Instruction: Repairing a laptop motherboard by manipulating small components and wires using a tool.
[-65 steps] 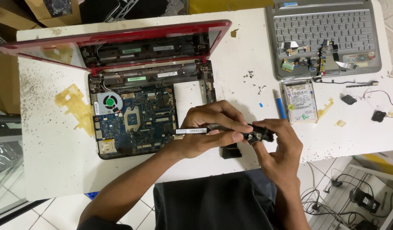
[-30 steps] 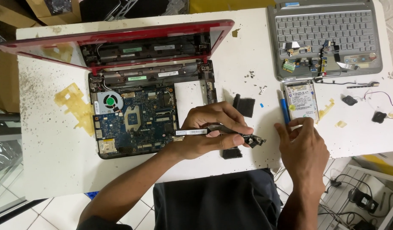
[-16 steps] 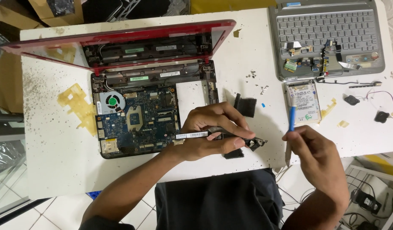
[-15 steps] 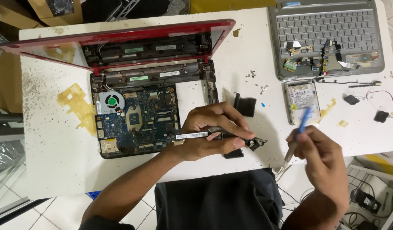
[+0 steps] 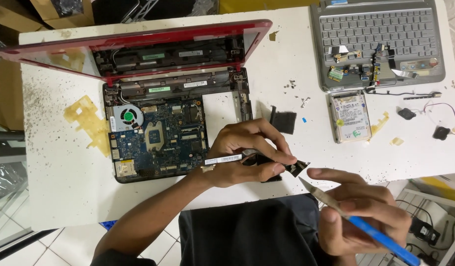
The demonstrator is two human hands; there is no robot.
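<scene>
A narrow black component (image 5: 267, 160) with a white label strip is pinched between the fingers of the left hand (image 5: 247, 155), just in front of the opened red laptop (image 5: 158, 133) on the white table (image 5: 55, 197). A blue-handled screwdriver (image 5: 360, 226) is gripped in the closed right hand (image 5: 360, 216), its tip just beside the component's end. A hard drive (image 5: 350, 117) lies to the laptop's right.

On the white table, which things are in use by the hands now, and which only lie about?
In use: left hand holds a thin black part; right hand holds a blue-handled tool.

Lying about: opened red laptop, grey keyboard cover, hard drive, black pad.
</scene>
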